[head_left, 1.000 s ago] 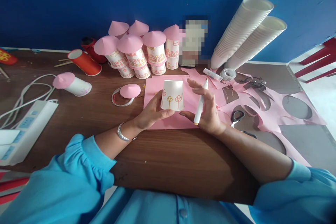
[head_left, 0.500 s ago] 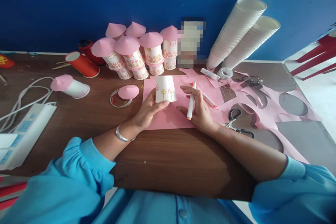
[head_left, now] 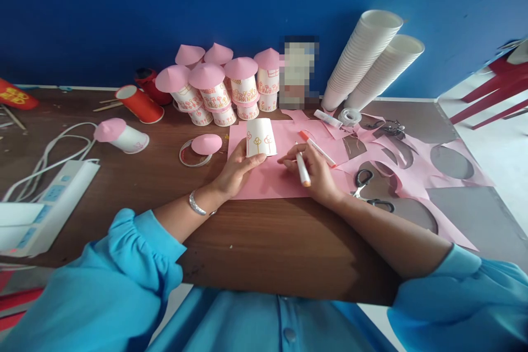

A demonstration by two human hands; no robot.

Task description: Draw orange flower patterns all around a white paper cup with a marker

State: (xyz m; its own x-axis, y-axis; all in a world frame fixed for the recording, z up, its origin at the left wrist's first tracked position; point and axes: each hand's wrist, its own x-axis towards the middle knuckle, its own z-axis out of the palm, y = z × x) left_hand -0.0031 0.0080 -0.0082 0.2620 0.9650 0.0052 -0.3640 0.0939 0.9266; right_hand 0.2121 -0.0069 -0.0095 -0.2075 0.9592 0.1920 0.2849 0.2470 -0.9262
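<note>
A white paper cup [head_left: 260,133], turned upside down, is gripped in my left hand [head_left: 236,170] above a pink paper sheet [head_left: 268,184]. Orange and yellow flowers on stems are drawn on its side. My right hand [head_left: 319,176] is closed around a white marker [head_left: 302,168], its orange end towards me and its other end angled at the cup without touching it. Beyond that hand, a second white marker with a red-orange cap [head_left: 317,149] lies on the pink sheet.
Several cup towers with pink cone roofs [head_left: 241,69] stand by the wall. Two tall cup stacks [head_left: 363,58] lean at the right. Scissors [head_left: 363,190], tape [head_left: 350,116] and cut pink paper [head_left: 412,190] lie right. A power strip [head_left: 58,198] sits left.
The marker in my right hand has swung from upright to a writing slant, and the fingers have closed in around it. My left hand still holds the cup. The camera view has shifted slightly.
</note>
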